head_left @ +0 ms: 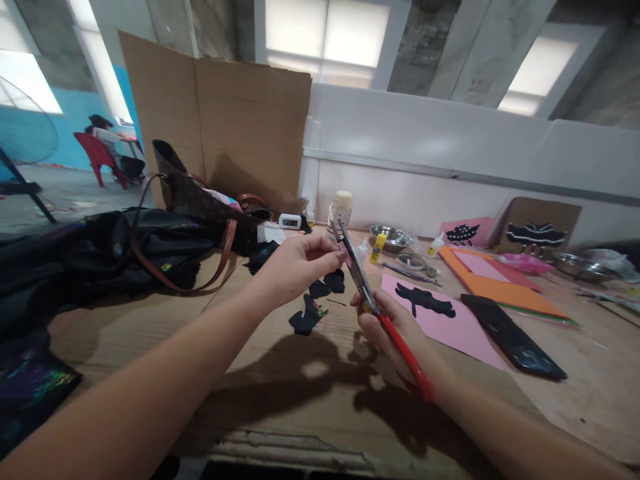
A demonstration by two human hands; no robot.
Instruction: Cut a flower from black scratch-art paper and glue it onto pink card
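Note:
Red-handled scissors (361, 283) are in my right hand (395, 327), whose fingers wrap round them near the pivot. The blades point up and away, slightly apart. My left hand (300, 267) is pinched beside the blade tips, and what its fingertips hold is too small to make out. Beneath the hands, several black fabric scraps (306, 316) lie on the cardboard-covered table. To the right, a black cut shape (426, 300) rests on a pink sheet (463, 339).
A black phone (515, 337) and orange paper (505, 287) lie at the right. Behind stand a glue stick (378, 248), a bottle (343, 205) and a metal bowl (389, 236). Black fabric (100, 253) and a brown bag (195, 207) occupy the left. A person sits far left.

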